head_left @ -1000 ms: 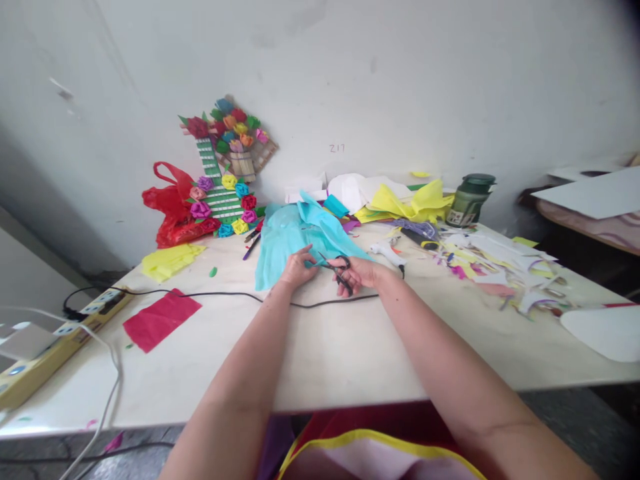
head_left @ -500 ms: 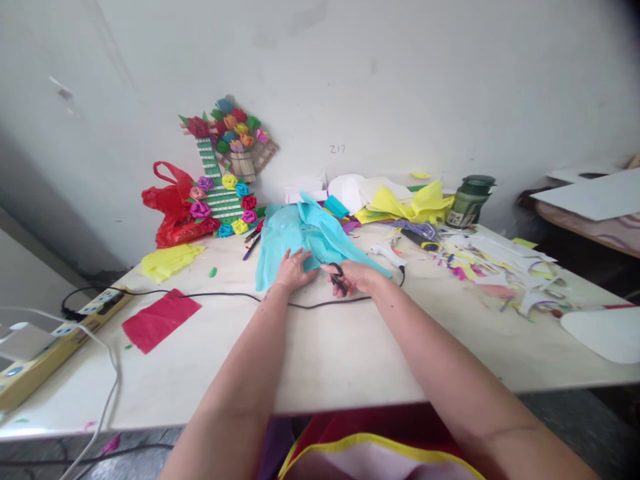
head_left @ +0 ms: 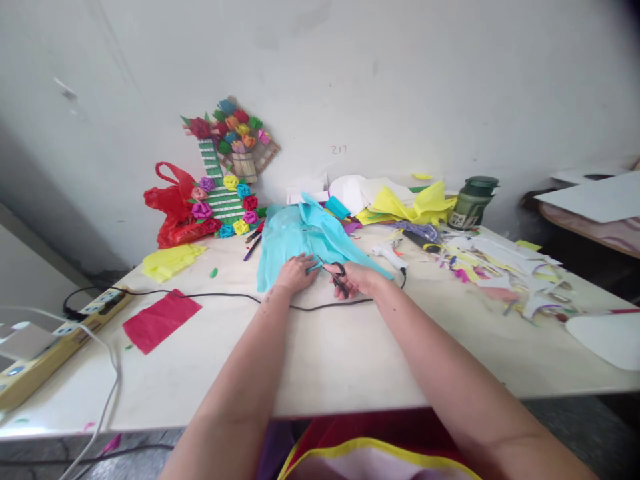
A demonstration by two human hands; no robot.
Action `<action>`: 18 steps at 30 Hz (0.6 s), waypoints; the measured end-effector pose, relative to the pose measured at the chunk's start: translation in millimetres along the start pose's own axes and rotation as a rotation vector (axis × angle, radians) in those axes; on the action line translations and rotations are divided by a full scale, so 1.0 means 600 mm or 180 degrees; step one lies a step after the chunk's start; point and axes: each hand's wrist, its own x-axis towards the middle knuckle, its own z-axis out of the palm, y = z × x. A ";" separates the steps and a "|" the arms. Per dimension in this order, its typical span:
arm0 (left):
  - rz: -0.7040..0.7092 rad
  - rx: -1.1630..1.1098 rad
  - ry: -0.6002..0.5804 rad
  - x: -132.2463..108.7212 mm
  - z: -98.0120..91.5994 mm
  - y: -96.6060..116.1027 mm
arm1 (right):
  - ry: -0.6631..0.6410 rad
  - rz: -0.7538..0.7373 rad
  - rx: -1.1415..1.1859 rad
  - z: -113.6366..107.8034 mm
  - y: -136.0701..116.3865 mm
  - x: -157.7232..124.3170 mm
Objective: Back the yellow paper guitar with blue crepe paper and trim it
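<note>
A crumpled sheet of turquoise tissue paper (head_left: pixel 295 237) lies on the pale table (head_left: pixel 330 347) in front of me. My left hand (head_left: pixel 296 273) rests on its near edge, fingers curled and pinching the paper. My right hand (head_left: pixel 356 278) grips small black-handled scissors (head_left: pixel 336 273), whose blades point left into the paper's edge beside my left fingers. A black cord (head_left: pixel 235 295) runs across the table just under both hands.
A paper-flower craft piece (head_left: pixel 227 170) and a red plastic bag (head_left: pixel 173 210) stand at the back left. Red paper (head_left: pixel 161 319) and a power strip (head_left: pixel 55 340) lie left. A white glue gun (head_left: pixel 389 253), yellow paper (head_left: pixel 410 200), a green jar (head_left: pixel 470 200) and paper scraps (head_left: pixel 505 273) lie right.
My right hand with the scissors has shifted slightly left toward my left hand, and the blades have closed in on the paper's edge. My left hand has stayed on the turquoise paper.
</note>
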 end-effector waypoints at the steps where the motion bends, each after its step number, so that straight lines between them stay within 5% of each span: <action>1: 0.0011 0.0025 -0.0017 0.000 0.000 0.001 | 0.0003 0.0023 0.0001 0.000 0.001 0.001; 18: 0.0026 0.0123 -0.0174 0.004 -0.003 0.010 | 0.0667 -0.0208 -0.0046 0.038 -0.003 -0.001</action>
